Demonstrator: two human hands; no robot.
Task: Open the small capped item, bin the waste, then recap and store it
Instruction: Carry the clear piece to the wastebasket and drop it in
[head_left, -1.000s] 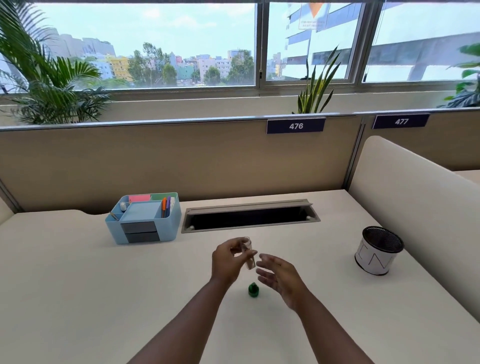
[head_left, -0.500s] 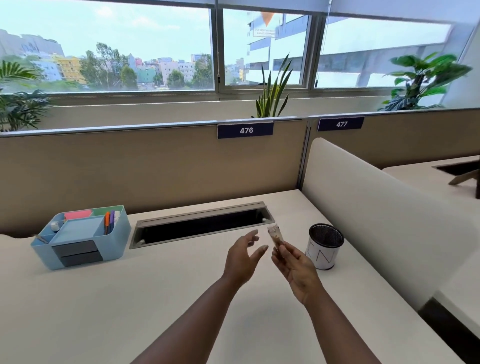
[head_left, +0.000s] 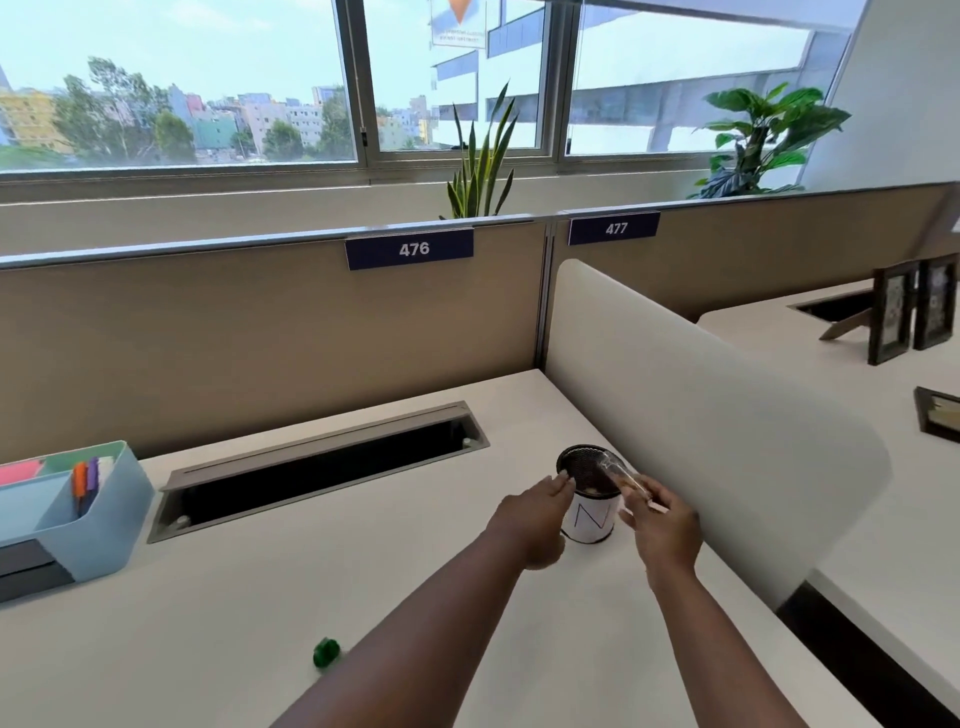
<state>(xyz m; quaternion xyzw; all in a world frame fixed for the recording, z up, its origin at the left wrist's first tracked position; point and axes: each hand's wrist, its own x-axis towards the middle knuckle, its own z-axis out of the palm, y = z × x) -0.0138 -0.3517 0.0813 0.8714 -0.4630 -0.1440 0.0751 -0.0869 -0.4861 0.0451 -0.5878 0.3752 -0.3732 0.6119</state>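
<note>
Right hand (head_left: 662, 525) pinching tilted vial (head_left: 621, 475) over bin (head_left: 592, 519); left hand (head_left: 535, 512) spread, touching rim. Bin near divider (head_left: 701, 441); open desk (head_left: 234, 623) leftward. Labels "476" (head_left: 410, 249), "477" (head_left: 614, 228).

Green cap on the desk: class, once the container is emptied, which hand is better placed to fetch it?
Probably the left hand: it carries nothing, merely touching the bin, and the green cap lies on its side. The right hand holds the tilted container.
</note>
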